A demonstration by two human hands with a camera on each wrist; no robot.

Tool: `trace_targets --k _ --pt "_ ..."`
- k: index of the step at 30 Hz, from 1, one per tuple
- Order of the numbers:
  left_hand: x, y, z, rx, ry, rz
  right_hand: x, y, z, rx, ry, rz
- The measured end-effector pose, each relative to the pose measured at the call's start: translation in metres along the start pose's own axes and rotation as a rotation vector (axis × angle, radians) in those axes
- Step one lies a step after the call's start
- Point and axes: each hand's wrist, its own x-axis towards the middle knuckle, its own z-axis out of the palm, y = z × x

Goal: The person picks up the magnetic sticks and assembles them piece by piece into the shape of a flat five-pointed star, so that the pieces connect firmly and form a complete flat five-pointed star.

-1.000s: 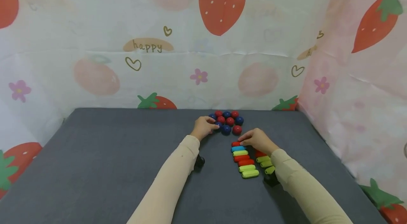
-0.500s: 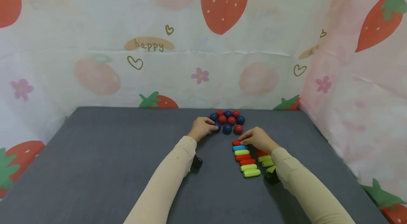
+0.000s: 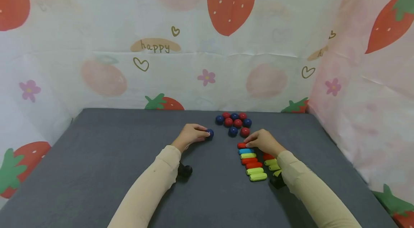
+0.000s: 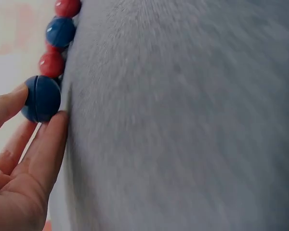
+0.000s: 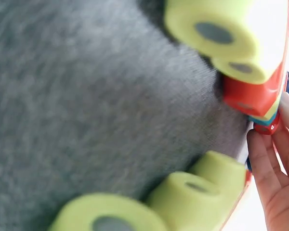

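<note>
My left hand (image 3: 191, 135) pinches a blue ball (image 3: 210, 134) between thumb and fingertips. In the left wrist view that blue ball (image 4: 44, 99) shows a groove around it, the fingers under and beside it. Left of the remaining group, it stands apart from the red and blue balls (image 3: 237, 123). My right hand (image 3: 266, 141) pinches one end of a short red tube (image 3: 241, 145) at the far end of a column of coloured tubes. Below it lie a blue tube (image 3: 246, 151) and several yellow-green and red ones. In the right wrist view the red tube (image 5: 266, 129) sits between thumb and fingers.
A second column of tubes, with yellow-green ones (image 3: 271, 162) in it, lies partly hidden by the right wrist. Black wrist cameras show under the left sleeve (image 3: 185, 170) and the right sleeve (image 3: 300, 176). A strawberry-print curtain (image 3: 194, 59) hangs behind the grey table (image 3: 113, 141).
My left hand has drawn the blue ball leftward, away from the other balls. The right hand stays at the red tube. The head view has shifted slightly.
</note>
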Motion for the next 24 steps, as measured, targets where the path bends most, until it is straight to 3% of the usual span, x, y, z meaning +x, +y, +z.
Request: trace_targets --k 4,10,24 --pt "-0.007 -0.005 -0.017 -0.008 -0.012 -0.036 0.002 -0.006 0.003 0.010 0.015 0.001" --pt "-0.020 -0.014 -0.031 -0.031 -0.035 -0.049 0.003 -0.017 0.013 0.050 0.060 -0.042" --pt "-0.051 -0.025 -0.053 -0.006 -0.029 0.027 0.006 -0.056 0.040 0.091 0.074 -0.099"
